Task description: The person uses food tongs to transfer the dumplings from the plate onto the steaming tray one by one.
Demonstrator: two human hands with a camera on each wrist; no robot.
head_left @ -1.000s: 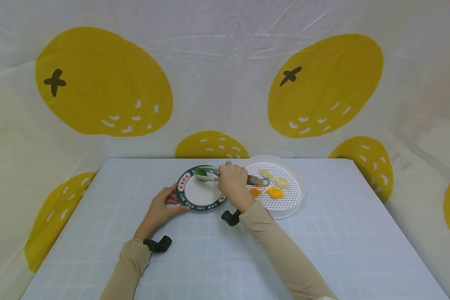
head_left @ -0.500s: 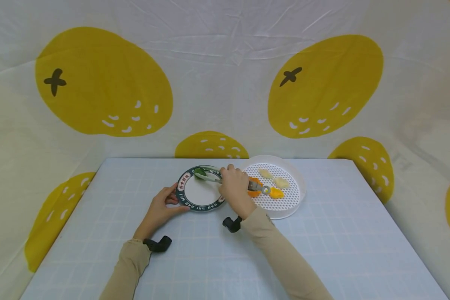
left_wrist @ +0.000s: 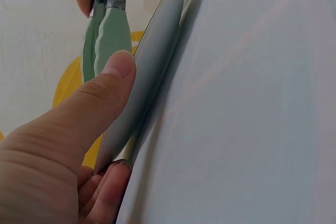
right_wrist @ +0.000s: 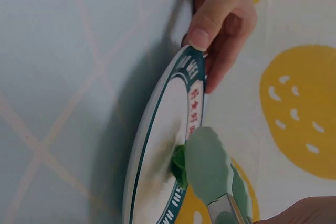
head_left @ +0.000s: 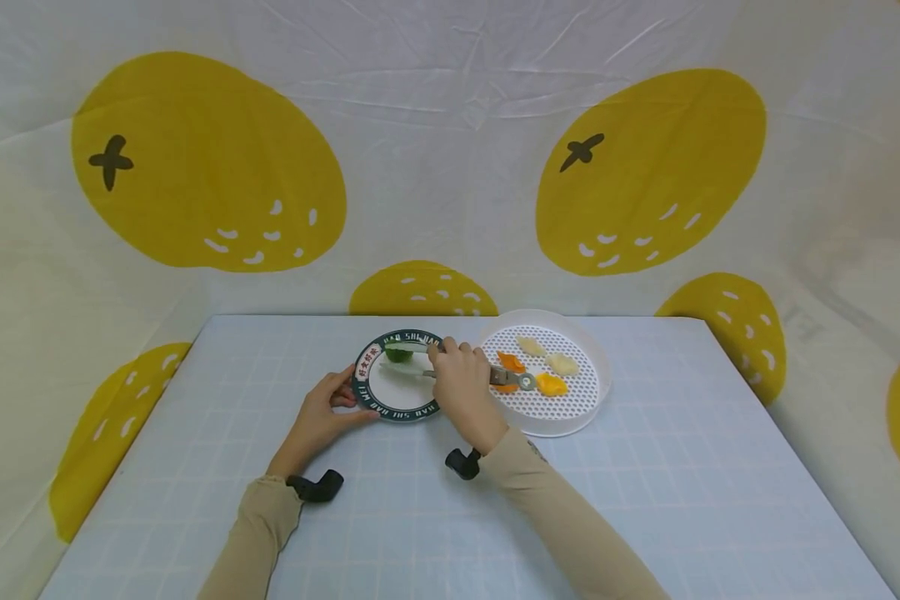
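Observation:
A white plate [head_left: 394, 390] with a dark green lettered rim lies on the table. My left hand [head_left: 336, 405] pinches its near-left rim [left_wrist: 157, 61], thumb [left_wrist: 118, 74] on top. My right hand [head_left: 456, 371] grips pale green tongs [head_left: 408, 360], whose tips reach over the plate's far side with the arms spread apart. A small green vegetable piece [head_left: 399, 354] lies on the plate by the far rim. In the right wrist view one tong tip [right_wrist: 209, 165] lies against the vegetable [right_wrist: 179, 163].
A white perforated round tray [head_left: 570, 408] stands right of the plate and holds two orange pieces [head_left: 551, 384] and two pale pieces [head_left: 562, 364]. The light blue checked table [head_left: 645, 500] is backed by a cloth with yellow fruit prints.
The tongs carried the green piece slightly left over the plate's far rim. Their arms have since spread, and the piece now lies on the plate. My left hand has stayed on the rim.

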